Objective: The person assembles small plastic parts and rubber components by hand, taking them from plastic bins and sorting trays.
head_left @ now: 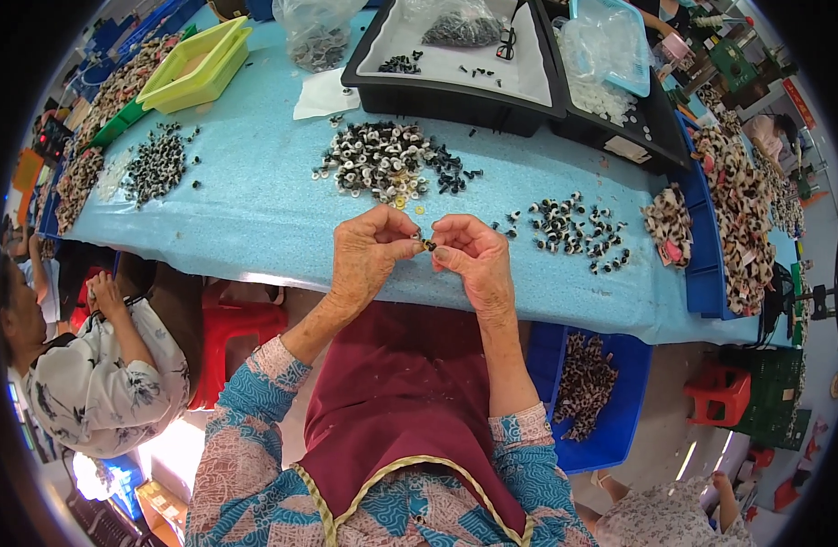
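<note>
Near the table's front edge, my left hand (372, 255) and my right hand (476, 264) meet fingertip to fingertip. Both pinch a tiny dark piece with a yellowish ring (428, 245); the fingertips partly cover it. Just beyond them lies a pile of small black pegs with white rings (373, 153), with a few yellow rings (401, 201) along its near side. All-black pegs (451, 173) spread at the pile's right. Farther right, more black-and-white pegs (579, 230) are scattered loosely on the blue table cover (255, 205).
A black tray (446, 96) holds more pegs and a bag; beside it stands a bin of clear discs (601, 100). Yellow-green baskets (196, 68) are at far left. Blue crates with spotted plush pieces (729, 219) stand right and below (583, 387). A person (109, 374) sits at left.
</note>
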The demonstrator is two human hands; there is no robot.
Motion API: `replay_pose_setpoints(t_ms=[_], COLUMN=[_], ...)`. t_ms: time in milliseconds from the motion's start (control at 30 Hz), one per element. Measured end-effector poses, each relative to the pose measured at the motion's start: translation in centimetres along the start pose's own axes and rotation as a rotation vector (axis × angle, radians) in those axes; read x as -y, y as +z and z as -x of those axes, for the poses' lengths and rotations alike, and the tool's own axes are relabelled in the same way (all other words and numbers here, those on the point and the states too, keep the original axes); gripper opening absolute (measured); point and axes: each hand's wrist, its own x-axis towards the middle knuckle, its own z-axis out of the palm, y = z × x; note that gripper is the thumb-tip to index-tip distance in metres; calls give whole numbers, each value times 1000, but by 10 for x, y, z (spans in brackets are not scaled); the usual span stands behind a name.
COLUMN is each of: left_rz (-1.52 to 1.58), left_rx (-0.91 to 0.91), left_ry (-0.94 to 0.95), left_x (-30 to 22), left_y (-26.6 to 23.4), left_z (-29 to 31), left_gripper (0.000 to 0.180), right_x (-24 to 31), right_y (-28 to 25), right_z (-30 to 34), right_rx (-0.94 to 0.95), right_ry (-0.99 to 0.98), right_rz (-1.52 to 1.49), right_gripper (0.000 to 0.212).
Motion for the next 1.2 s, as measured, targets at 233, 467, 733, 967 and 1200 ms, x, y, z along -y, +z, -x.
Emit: replay_pose_setpoints(t_ms=[233,467,733,967,1200], left_rz=[-103,126,407,492,592], left_rx=[25,3,-121,-174,-148], left_ry=[34,-120,-323,-311,-388], left_x=[-3,-8,-1,-2,6], left_y=[-2,3,6,12,13], left_z=[2,5,3,8,9], left_gripper=[15,7,9,10,15], right_x=[-1,-2,-1,-3,-3], right_y=[0,0,6,5,8], right_z=[0,-1,1,-1,0], right_rx=[37,10,10,-54,-64], right_ry=[15,-3,3,-32,-60], right_rz=[60,71,98,53,159], right_gripper=[29,32,35,36,31])
